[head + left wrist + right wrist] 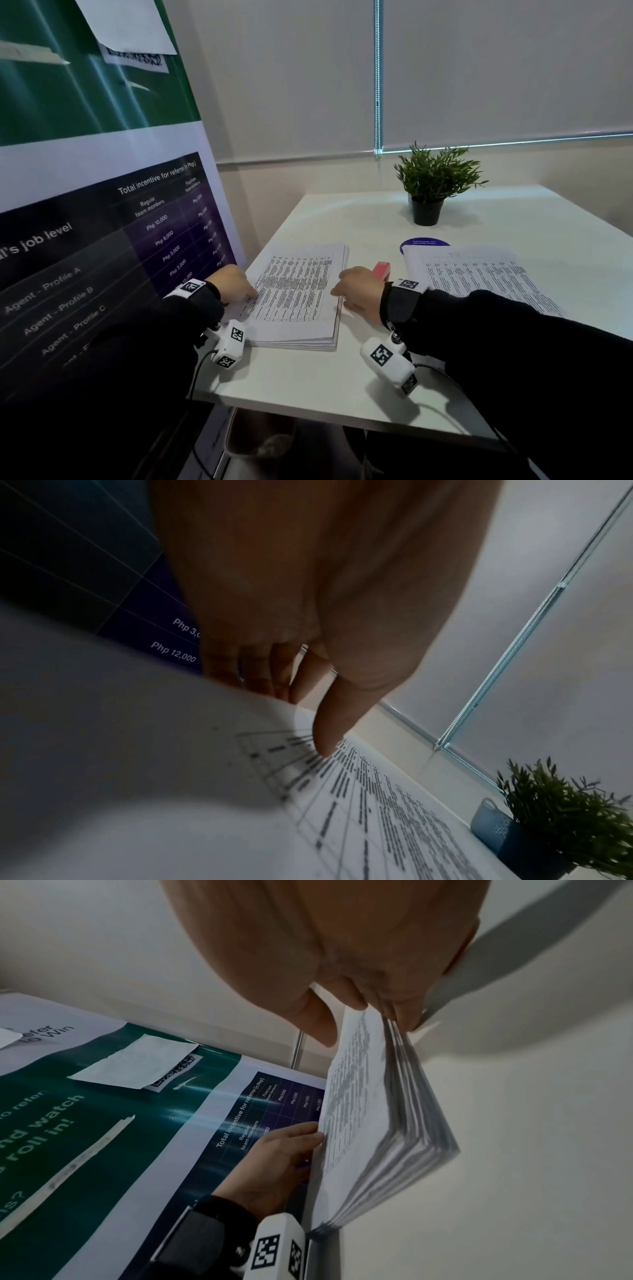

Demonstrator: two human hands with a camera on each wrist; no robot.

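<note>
A thick stack of printed sheets (298,294) lies on the white table (308,383) in front of me. My left hand (251,294) holds its left edge; in the left wrist view the thumb (325,739) lies on the top sheet (394,818) and the fingers (260,674) go behind the paper's edge. My right hand (337,291) pinches the right edge: in the right wrist view its thumb (318,1023) is on top and its fingertips (405,1018) sit among the fanned sheet edges of the stack (377,1123).
A red stapler (382,269) sits just behind my right hand. To the right lie a second pile of printed sheets (479,277) and a blue round disc (424,243). A potted plant (431,192) stands further back. A printed banner (102,222) rises along the table's left edge.
</note>
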